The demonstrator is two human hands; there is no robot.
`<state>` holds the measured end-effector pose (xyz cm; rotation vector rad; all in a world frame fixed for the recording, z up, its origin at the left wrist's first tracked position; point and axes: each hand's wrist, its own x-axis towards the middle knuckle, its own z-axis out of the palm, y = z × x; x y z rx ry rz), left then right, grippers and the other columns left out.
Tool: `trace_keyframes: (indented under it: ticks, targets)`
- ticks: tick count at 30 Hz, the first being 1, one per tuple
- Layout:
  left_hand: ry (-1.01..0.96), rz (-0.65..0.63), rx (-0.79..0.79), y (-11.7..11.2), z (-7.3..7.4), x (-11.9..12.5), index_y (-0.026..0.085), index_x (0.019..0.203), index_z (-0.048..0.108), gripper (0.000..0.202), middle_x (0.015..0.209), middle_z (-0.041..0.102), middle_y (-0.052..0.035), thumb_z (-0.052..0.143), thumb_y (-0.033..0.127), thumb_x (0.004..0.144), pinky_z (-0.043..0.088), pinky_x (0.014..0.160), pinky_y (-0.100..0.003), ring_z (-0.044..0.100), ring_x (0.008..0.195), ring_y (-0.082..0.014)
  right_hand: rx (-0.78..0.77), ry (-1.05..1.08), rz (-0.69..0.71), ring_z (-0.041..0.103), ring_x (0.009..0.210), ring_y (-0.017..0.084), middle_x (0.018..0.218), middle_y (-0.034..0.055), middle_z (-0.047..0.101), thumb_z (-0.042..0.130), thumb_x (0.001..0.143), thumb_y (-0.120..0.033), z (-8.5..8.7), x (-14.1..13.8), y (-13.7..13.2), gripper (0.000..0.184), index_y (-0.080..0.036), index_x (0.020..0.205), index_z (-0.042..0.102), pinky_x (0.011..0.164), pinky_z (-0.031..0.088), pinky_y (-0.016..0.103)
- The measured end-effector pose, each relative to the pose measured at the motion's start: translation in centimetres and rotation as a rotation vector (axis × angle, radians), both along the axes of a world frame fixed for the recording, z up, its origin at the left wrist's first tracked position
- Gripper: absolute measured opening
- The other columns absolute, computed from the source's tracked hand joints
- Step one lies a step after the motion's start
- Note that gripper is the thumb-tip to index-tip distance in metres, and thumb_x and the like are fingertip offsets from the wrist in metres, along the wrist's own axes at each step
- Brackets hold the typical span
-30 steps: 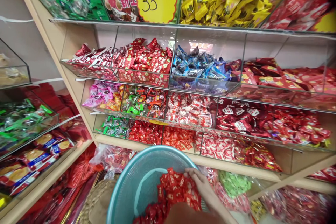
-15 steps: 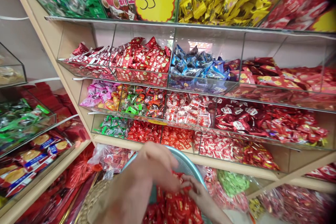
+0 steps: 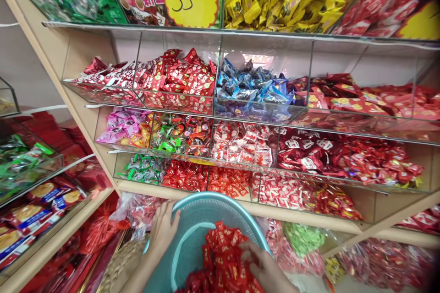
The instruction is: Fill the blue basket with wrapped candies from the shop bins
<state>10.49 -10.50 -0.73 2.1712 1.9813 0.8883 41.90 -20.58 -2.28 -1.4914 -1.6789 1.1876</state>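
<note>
Because the teal mesh basket [image 3: 206, 198] sits just below the front edge of the wooden shelf [image 3: 292, 214], the left hand [image 3: 163, 231] lies open against its rim, seemingly steadying it, while the right hand [image 3: 256, 263], curled, sinks into the red-wrapped sweets [image 3: 220, 249] heaped inside; whether it grasps any cannot be told.

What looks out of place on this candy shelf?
Clear bags of sweets sit heaped under the lowest bins rather than inside them, which looks like overflow stock. Otherwise the bins look orderly.
</note>
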Motion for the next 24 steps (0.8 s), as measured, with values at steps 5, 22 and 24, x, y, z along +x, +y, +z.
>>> trace_keyframes:
  ticks: [5, 22, 24]
  targets:
    - [0.136, 0.038, -0.005, -0.5, -1.1, 0.1, 0.020, 0.120, 0.049, 0.041, 0.108, 0.060, -0.0078, 0.031, 0.037, 0.087, 0.044, 0.083, -0.036, 0.055, 0.098, -0.0218, 0.057, -0.038, -0.054, 0.059, 0.095, 0.019, 0.096, 0.0046, 0.065, 0.043, 0.070, -0.018, 1.6, 0.3, 1.3, 0.038, -0.020, 0.106, 0.055, 0.086, 0.044, 0.031]
    - [0.355, 0.073, 0.140, -0.9, -2.6, 0.5, 0.018, 0.122, 0.046, 0.041, 0.102, 0.061, -0.0084, 0.033, 0.038, 0.088, 0.041, 0.077, -0.032, 0.055, 0.090, -0.0199, 0.179, -0.696, 0.001, 0.025, 0.129, 0.031, 0.140, 0.0118, 0.025, 0.060, 0.068, -0.020, 3.0, -4.0, 20.3, 0.081, -0.029, 0.139, 0.021, 0.100, 0.027, 0.043]
    - [0.360, 0.075, 0.145, -0.9, -2.6, 0.5, 0.018, 0.123, 0.045, 0.042, 0.103, 0.061, -0.0083, 0.033, 0.038, 0.088, 0.041, 0.078, -0.033, 0.055, 0.090, -0.0199, 0.098, -0.730, 0.047, 0.018, 0.132, 0.035, 0.145, 0.0136, 0.018, 0.065, 0.067, -0.030, 2.7, -4.3, 21.2, 0.085, -0.029, 0.139, 0.020, 0.101, 0.024, 0.047]
